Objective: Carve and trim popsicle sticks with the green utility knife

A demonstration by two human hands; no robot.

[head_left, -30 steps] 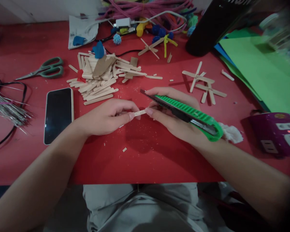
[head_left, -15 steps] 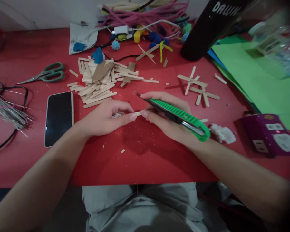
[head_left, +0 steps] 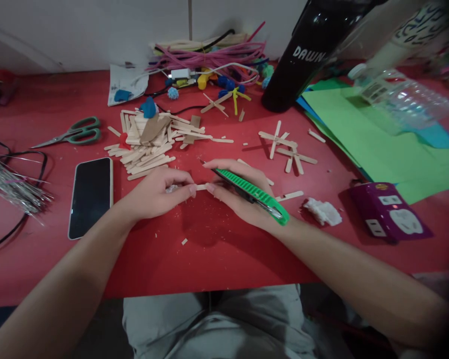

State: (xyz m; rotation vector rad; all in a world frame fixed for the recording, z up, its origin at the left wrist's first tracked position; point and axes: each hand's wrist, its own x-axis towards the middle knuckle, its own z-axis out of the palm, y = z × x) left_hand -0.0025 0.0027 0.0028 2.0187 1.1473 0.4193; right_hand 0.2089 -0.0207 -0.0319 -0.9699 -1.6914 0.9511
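Note:
A short wooden craft stick (head_left: 202,187) spans the gap between my two hands. My left hand (head_left: 162,192) pinches one end of it between thumb and fingers. At the other end, the thumb of my right hand (head_left: 239,192) presses on it. A green utility knife (head_left: 252,192) also lies in my right hand, its dark blade pointing up and left past the index finger. Wood shavings and a small cut piece (head_left: 184,242) are scattered on the red tabletop (head_left: 164,274) below. Just beyond my left hand is a pile of craft sticks (head_left: 145,154).
Left of my hands are a phone (head_left: 91,197), green-handled scissors (head_left: 83,132) and a wire bundle (head_left: 13,184). Crossed sticks (head_left: 276,139), crumpled tissue (head_left: 324,211) and a purple socket box (head_left: 389,212) are on the right. Behind stand a black bottle (head_left: 295,65) and green paper (head_left: 366,124).
The view has turned up and to the right, so the tabletop things appear lower and further left. Both hands keep their hold on the craft stick, and the knife stays in my right hand.

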